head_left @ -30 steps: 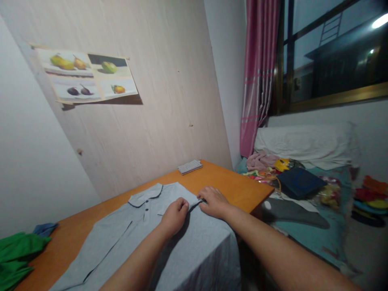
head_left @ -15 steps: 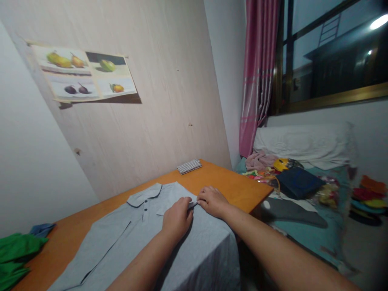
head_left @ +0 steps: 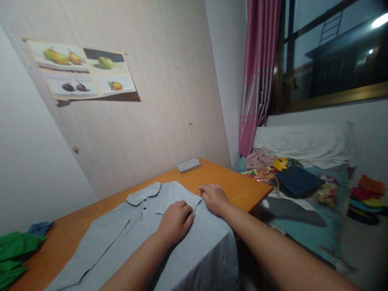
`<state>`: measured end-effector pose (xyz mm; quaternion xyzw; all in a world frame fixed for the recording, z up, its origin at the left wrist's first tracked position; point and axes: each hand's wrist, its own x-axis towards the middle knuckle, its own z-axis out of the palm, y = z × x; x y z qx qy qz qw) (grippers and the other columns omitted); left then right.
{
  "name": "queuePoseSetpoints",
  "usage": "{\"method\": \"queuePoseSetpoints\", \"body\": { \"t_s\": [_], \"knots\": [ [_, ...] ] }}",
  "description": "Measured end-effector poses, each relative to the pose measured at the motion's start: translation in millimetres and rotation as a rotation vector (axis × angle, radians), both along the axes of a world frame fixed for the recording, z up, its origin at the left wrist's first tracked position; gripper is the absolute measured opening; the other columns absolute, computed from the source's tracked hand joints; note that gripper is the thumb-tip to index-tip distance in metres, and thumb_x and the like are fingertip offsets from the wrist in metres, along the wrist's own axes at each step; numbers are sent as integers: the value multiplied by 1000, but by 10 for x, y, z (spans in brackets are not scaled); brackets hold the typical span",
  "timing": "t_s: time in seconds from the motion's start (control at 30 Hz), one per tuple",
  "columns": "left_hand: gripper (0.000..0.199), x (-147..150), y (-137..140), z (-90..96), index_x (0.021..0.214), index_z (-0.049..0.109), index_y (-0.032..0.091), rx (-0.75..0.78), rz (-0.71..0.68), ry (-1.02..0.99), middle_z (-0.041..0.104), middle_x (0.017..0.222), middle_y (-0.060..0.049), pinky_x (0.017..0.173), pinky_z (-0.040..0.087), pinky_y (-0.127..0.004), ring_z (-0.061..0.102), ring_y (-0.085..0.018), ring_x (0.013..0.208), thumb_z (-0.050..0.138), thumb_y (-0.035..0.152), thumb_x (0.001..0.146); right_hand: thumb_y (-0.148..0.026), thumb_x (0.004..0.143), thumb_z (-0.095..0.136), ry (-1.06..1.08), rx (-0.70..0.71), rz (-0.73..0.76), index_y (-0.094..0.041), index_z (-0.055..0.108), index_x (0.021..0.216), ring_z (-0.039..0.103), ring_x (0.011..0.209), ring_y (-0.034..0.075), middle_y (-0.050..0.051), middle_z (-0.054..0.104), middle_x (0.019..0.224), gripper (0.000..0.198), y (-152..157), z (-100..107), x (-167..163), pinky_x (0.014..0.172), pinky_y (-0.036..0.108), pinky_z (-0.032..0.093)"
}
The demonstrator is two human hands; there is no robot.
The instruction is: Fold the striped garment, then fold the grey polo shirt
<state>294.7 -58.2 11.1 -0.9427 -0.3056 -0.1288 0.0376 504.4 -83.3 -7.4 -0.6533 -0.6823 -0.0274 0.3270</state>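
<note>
A light grey polo shirt [head_left: 145, 238] with dark collar trim and buttons lies spread front side up, its lower part dropping over the near table edge. My left hand [head_left: 176, 220] rests on the shirt's chest beside the pocket line, fingers loosely bent and nothing seen in them. Over the shirt's right edge, near a dark sleeve seam, lies my right hand [head_left: 215, 199]. Its fingers are stretched out and touch the cloth edge. The cloth under both palms is hidden.
The shirt lies on an orange-brown table [head_left: 230, 178]. A checked folded cloth [head_left: 188, 165] sits at the back by the wall. Green clothing [head_left: 20, 250] and a blue cloth [head_left: 41, 228] are at far left. Right of the table, a bed [head_left: 329, 234] holds a dark blue bag [head_left: 298, 182].
The small raised fold that both hands pinched now lies flat. My left hand has shifted slightly down and left, and the right hand's fingers have loosened.
</note>
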Motion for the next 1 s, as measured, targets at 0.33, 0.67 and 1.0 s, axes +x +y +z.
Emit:
{"method": "queuePoseSetpoints", "body": {
  "t_s": [0.33, 0.67, 1.0],
  "knots": [
    [41, -154, 215, -70, 109, 71, 22, -136, 86, -172, 71, 112, -10, 96, 44, -32, 63, -22, 107, 36, 41, 102, -34, 98, 48, -118, -3, 92, -28, 75, 112, 54, 115, 23, 6, 74, 107, 30, -57, -2, -62, 97, 36, 30],
    [52, -582, 240, 86, 98, 73, 24, -124, 420, 50, 74, 110, -12, 81, 47, -38, 68, -30, 102, 32, 56, 99, -42, 98, 48, -198, -59, 96, -21, 76, 85, 56, 106, 24, 9, 74, 99, 38, -44, -1, -93, 90, 36, 34],
    [40, -476, 312, 161, 94, 70, 23, -61, 407, 69, 71, 105, -10, 78, 45, -34, 65, -27, 99, 41, 49, 97, -42, 97, 49, -205, -62, 98, -21, 74, 81, 57, 96, 23, 8, 73, 91, 37, -63, -6, -99, 82, 34, 35]
  ]
}}
